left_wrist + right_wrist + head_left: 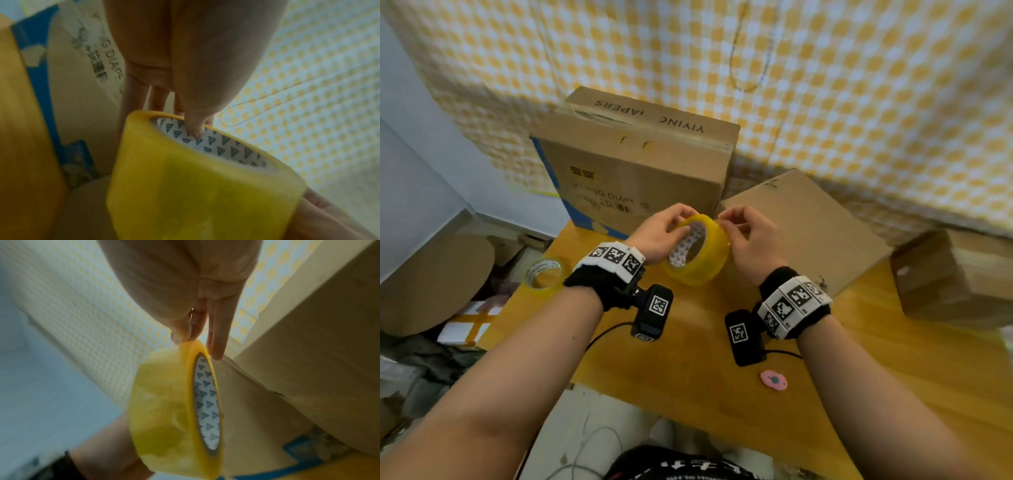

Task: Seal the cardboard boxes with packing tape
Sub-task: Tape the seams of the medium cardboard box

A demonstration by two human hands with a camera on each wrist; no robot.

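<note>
Wood table: your left hand grips the roll through its core; right hand pinches its top rim. Flat box lies just right, nearer that hand.

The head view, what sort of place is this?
Probably a makeshift packing corner in a home: a wooden table against a checkered cloth, cardboard boxes stacked around, and both hands on a tape roll.
</note>
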